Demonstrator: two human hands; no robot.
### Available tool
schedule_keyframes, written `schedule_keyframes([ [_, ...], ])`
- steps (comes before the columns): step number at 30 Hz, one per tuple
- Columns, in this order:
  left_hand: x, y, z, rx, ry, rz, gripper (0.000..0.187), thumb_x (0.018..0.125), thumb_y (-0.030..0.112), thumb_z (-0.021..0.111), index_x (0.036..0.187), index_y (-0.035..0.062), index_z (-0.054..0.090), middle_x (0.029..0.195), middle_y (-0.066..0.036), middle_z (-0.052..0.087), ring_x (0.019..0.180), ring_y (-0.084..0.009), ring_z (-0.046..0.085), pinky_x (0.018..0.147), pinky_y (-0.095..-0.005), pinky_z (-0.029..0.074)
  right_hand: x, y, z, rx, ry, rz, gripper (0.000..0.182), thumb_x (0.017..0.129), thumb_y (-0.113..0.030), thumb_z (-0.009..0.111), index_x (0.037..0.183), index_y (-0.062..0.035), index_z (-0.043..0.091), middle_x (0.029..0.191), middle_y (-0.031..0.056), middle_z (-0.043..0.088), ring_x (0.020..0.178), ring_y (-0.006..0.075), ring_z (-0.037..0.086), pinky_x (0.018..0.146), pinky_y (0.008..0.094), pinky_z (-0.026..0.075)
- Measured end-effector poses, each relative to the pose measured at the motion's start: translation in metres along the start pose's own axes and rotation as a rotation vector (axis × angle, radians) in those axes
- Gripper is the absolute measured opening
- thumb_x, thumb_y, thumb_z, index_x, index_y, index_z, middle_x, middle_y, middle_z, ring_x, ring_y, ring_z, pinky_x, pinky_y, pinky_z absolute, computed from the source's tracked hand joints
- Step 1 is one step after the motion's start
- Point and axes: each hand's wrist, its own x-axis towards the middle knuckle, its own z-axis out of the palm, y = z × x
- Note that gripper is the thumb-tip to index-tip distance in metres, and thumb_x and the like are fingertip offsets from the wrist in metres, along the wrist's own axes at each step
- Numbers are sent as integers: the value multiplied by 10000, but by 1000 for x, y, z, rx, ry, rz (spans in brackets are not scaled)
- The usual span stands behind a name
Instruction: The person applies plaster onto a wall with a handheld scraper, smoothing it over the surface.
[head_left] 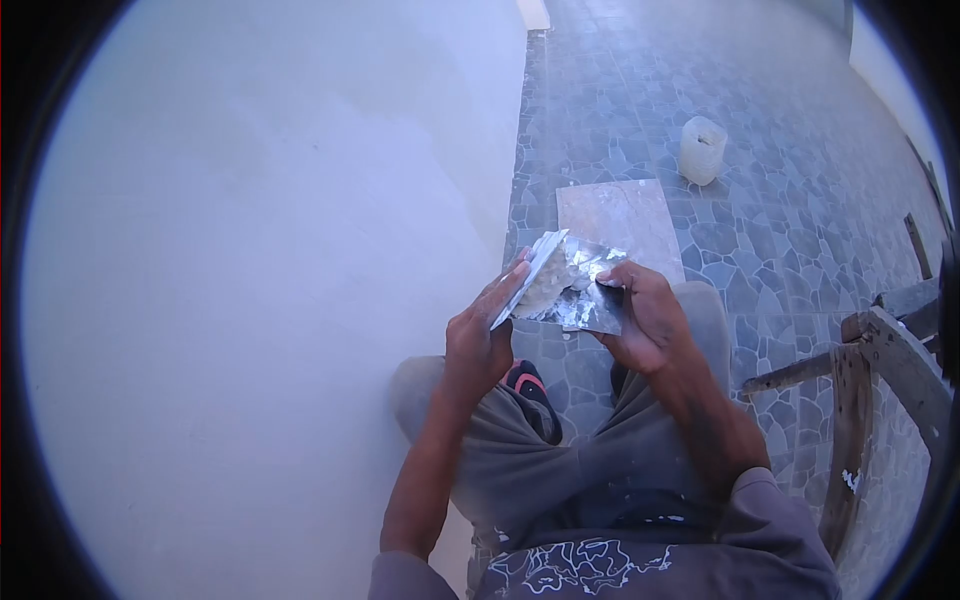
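My left hand (478,340) is closed on a thin, pale flat scraper (530,277), held tilted and seen nearly edge-on. In my right hand (650,318) is a shiny metal putty blade (606,262), pinched between the thumb on top and fingers hidden underneath. A lump of whitish putty (547,290) sits on the metal blade, against the left scraper. The two tools meet at an angle in front of my knees. Whether the left scraper has a handle is hidden by my fingers.
A smooth pale wall (280,300) rises close on my left. On the stone-patterned floor (620,110) lie a flat square board (620,205) and, farther off, a whitish plastic container (703,150). A wooden stand (852,430) is at my right. A sandal (533,395) shows below my left hand.
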Motion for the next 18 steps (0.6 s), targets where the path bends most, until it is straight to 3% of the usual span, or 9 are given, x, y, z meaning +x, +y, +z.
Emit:
schedule_keyframes([
  [14, 2, -10, 3, -67, 31, 57, 479, 830, -188, 502, 1263, 16, 525, 1256, -269, 580, 1187, -374, 571, 975, -404, 486, 4, -1, -3, 48, -59, 11, 332, 799, -14, 491, 1119, 71, 479, 1040, 163, 582, 941, 280, 614, 893, 436, 499],
  [18, 1, -11, 5, -69, 51, 63, 491, 818, -204, 490, 1258, 13, 523, 1251, -263, 586, 1201, -378, 559, 984, -413, 478, 3, -1, -4, 81, -94, 7, 391, 838, -35, 476, 1197, 120, 466, 1116, 236, 606, 990, 333, 651, 905, 461, 533],
])
